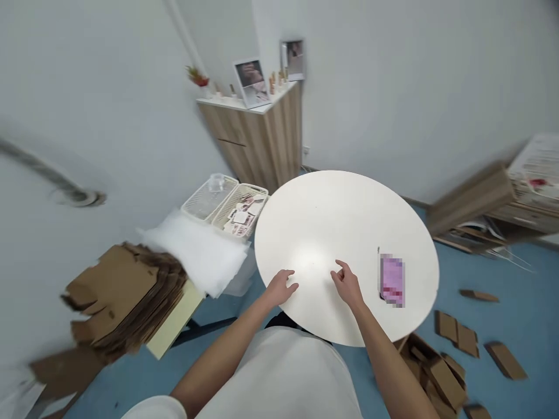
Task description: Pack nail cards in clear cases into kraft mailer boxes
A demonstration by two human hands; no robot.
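Two empty hands, fingers loosely parted, are mine: my left hand (280, 288) at the round white table's (323, 201) eight o'clock, my right hand (347, 284) near six. The pixelated purple rectangular item (392, 280) lies toward four o'clock, right of my right hand.

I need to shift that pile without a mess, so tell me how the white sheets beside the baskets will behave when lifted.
The white sheets are probably light for their size: a lower edge looks thin and see-through. They seem floppy, given their soft, uneven edges. Loosely layered, they may slide apart.
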